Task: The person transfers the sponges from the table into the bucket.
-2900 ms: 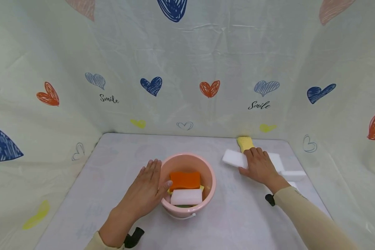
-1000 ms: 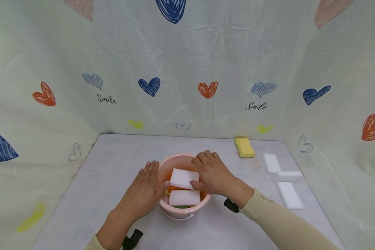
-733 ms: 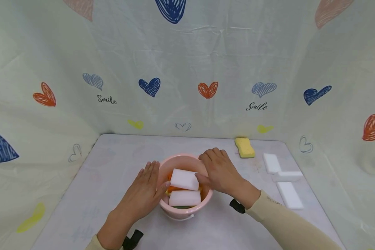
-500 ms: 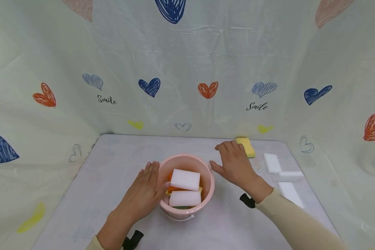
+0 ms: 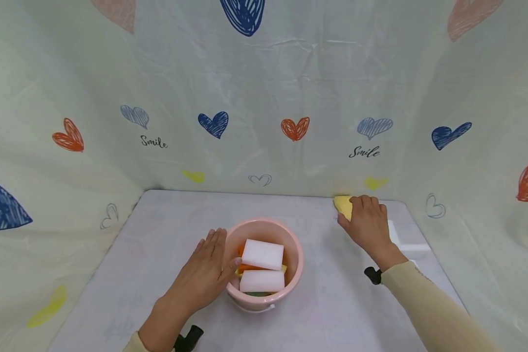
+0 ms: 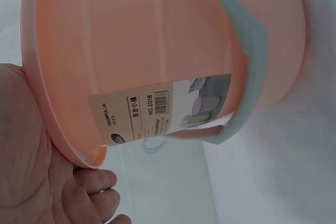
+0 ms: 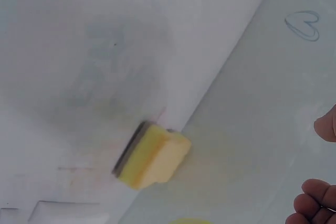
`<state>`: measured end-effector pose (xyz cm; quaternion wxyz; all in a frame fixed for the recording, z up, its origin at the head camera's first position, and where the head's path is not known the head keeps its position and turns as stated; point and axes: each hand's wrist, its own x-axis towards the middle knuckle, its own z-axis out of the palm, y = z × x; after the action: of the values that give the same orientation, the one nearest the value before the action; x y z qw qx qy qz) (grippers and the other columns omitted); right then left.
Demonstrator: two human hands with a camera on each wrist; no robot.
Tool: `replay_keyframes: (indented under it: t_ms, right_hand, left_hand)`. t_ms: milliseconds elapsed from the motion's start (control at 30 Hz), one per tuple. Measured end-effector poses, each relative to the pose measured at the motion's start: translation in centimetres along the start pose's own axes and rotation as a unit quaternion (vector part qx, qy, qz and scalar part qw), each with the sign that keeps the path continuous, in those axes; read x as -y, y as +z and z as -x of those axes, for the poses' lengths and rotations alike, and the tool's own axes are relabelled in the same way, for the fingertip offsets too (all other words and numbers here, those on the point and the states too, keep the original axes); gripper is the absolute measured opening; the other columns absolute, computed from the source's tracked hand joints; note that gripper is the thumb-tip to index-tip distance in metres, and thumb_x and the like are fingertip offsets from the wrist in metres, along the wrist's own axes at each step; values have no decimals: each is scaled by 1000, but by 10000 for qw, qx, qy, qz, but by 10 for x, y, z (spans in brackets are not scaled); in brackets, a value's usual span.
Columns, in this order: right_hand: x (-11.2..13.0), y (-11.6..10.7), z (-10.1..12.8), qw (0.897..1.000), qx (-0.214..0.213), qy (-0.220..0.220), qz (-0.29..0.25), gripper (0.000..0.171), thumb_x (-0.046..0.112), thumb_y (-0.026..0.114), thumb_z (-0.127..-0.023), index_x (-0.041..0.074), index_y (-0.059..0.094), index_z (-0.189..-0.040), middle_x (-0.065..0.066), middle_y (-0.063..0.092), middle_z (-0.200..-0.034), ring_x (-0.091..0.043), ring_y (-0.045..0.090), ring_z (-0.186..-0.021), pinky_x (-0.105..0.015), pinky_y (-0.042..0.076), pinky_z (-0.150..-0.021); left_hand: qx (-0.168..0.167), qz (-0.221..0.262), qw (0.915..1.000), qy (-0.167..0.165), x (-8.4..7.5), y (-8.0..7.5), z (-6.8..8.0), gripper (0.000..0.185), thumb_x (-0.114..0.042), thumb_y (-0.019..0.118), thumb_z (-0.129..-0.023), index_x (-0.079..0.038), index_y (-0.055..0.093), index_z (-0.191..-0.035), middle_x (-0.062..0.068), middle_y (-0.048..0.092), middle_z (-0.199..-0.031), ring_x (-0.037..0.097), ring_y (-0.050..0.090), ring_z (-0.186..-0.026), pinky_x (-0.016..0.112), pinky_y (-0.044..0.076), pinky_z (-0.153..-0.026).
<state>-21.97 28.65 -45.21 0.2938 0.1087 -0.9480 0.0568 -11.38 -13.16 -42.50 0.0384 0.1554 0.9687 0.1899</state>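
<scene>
My left hand [image 5: 202, 274] rests with straight fingers against the left rim of a pink bucket [image 5: 297, 261]. Inside the bucket, two white sponge blocks, one [image 5: 262, 253] behind the other [image 5: 261, 281], lie over an orange sponge [image 5: 249, 268] and some yellow and green pieces. At the back right, my right hand [image 5: 369, 227] hovers by a yellow sponge [image 5: 343, 206], partly covering it in the head view. The right wrist view shows that sponge [image 7: 163, 158], with a dark layer underneath, apart from the thumb and fingers.
White sponge blocks [image 5: 411, 248] lie at the table's right side, partly hidden by my right hand and wrist. A heart-printed curtain [image 5: 255, 78] encloses the back and sides of the white table [image 5: 167, 215]. A pale handle [image 6: 254, 56] hangs down the bucket's side.
My right hand brought a white block from the right into the bucket, let it go, and moved back right to the yellow sponge. My left hand stays at the rim.
</scene>
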Motion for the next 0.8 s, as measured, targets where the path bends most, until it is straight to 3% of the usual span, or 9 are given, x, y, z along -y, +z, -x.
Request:
replay_keyframes:
  t_ms: [333, 633, 800]
  right_hand:
    - [-25, 17, 4, 9940, 661, 843, 205, 58, 34, 76, -93, -14, 61, -122, -33, 61, -113, -50, 53, -105, -62, 47, -81]
    - [-41, 47, 14, 9789, 1327, 1555, 56, 60, 42, 71, -96, -14, 56, -113, -35, 56, -111, -51, 50, -105, -64, 44, -82]
    - [-43, 59, 16, 9713, 1633, 1727, 59, 62, 46, 71, -97, -13, 54, -105, -33, 54, -103, -50, 49, -101, -62, 43, -80]
  left_hand:
    - [117, 26, 9999, -29, 1, -1, 1, 90, -58, 42, -110, 2, 8, -168, 22, 19, -174, 39, 13, -164, 59, 17, -131]
    - [144, 5, 9997, -185, -1, 0, 0, 90, -59, 43, -109, 0, 8, -169, 19, 18, -176, 38, 11, -164, 57, 14, -132]
    - [137, 5, 9997, -218, -2, 0, 1, 90, -59, 42, -109, -1, 8, -169, 19, 17, -176, 38, 11, -164, 57, 14, -132]
